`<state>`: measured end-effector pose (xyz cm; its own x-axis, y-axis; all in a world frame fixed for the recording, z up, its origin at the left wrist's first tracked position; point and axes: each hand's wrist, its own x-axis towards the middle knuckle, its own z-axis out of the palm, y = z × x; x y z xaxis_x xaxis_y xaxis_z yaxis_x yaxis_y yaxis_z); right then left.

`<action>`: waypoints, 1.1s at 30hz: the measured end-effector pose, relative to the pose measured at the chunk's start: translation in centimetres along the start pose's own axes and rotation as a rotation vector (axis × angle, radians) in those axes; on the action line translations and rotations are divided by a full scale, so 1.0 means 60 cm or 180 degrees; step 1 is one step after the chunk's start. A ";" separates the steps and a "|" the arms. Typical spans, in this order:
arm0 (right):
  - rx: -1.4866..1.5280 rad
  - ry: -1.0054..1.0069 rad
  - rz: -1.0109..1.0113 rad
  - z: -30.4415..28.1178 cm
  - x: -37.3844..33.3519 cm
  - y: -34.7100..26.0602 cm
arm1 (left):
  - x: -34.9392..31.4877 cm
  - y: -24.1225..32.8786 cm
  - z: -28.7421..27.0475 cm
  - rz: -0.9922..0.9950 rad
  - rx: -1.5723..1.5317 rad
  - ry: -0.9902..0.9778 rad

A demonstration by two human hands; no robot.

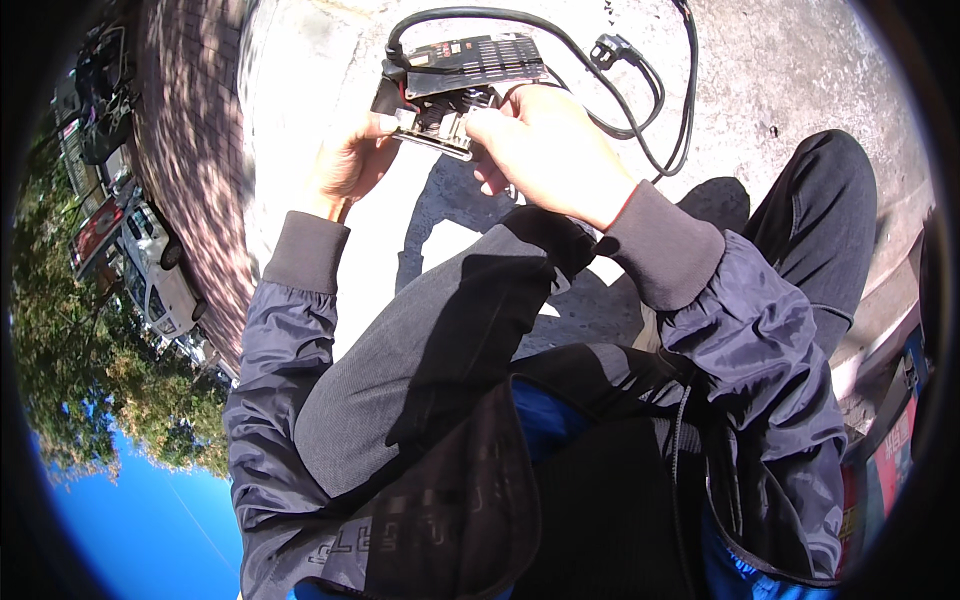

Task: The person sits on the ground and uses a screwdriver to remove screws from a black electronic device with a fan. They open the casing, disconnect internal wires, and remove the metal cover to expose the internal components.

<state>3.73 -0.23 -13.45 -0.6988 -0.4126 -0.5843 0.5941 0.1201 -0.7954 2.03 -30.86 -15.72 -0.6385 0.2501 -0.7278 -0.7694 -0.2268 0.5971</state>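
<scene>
An opened electronic unit [433, 122] sat between the person's two bare hands, out beyond the bent legs near the top of the view. The left hand [357, 158] gripped its left end, thumb pressed on the near corner and fingers tucked underneath. The right hand [560, 145] was closed around the right end, its thumb laid over the edge and the lower fingers curled below; whether a small part was also pinched in those fingertips could not be told.

The slotted black cover plate [480, 62] lay tilted over the far side of the unit, and the inner components showed in the gap on the near side. A short red wire [405, 95] stood out at the left, close to where a thick black cable [500, 13] met the unit. That cable arched over the cover and looped down to the right across the sunlit concrete [800, 75]. A black plug [612, 52] with metal prongs lay on the concrete to the right of the unit, well apart from both hands. Dark ribbed cuffs [665, 245] covered both wrists, and the left knee, in dark grey trousers [420, 340], was bent below the hands
</scene>
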 end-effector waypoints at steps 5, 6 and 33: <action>0.0103 0.0073 0.0145 0.003 -0.004 -0.010 | 0.002 0.004 0.000 -0.0015 -0.0110 -0.0126; 0.0020 0.0051 0.0086 0.003 -0.003 -0.010 | 0.002 0.002 0.003 0.0024 -0.0124 -0.0060; 0.0477 0.0261 -0.0194 -0.035 -0.067 0.040 | -0.026 -0.015 0.121 0.0265 0.0585 -0.0079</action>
<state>7.14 3.62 -13.38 -0.7619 -0.3393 -0.5517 0.5980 -0.0415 -0.8004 3.60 -24.22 -12.66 -0.6984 0.2613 -0.6663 -0.7025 -0.0725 0.7080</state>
